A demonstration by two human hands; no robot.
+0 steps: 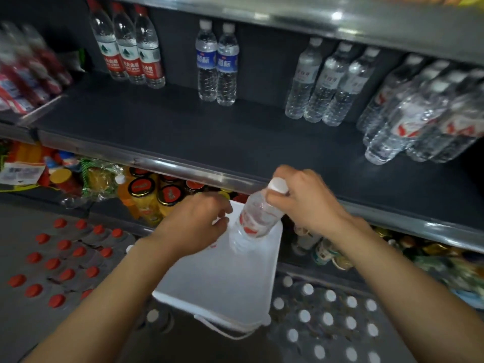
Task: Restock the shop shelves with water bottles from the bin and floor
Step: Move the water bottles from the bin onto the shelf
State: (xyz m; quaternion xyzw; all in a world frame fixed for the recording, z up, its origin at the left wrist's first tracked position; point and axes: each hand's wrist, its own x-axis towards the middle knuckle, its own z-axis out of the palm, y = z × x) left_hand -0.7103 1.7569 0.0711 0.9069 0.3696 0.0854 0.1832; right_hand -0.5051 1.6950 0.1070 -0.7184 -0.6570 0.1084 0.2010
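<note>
Lifting a water bottle from the bin

The right hand (306, 197) pinched the red-labelled water bottle (258, 218) at its neck; left hand (199, 221) fingers curled, contents unclear; raise it clear of the white bin (235, 310) rim first.

Pretty dim shot overall, you're working in low shop light that seems to come from above: you get bright glare spots on the metal shelf edge (337, 15) at the top of the frame and a softer sheen along the lower shelf lip (183, 169). The white bin (235, 284) in the lower middle is nearly blown out, no detail inside. Motion blur smears the red-labelled bottles (28, 72) at the upper left, and your hands look soft too. Wide-angle bend tilts the bottles (424, 111) at the right edge, and the lower corners go murky.
</note>
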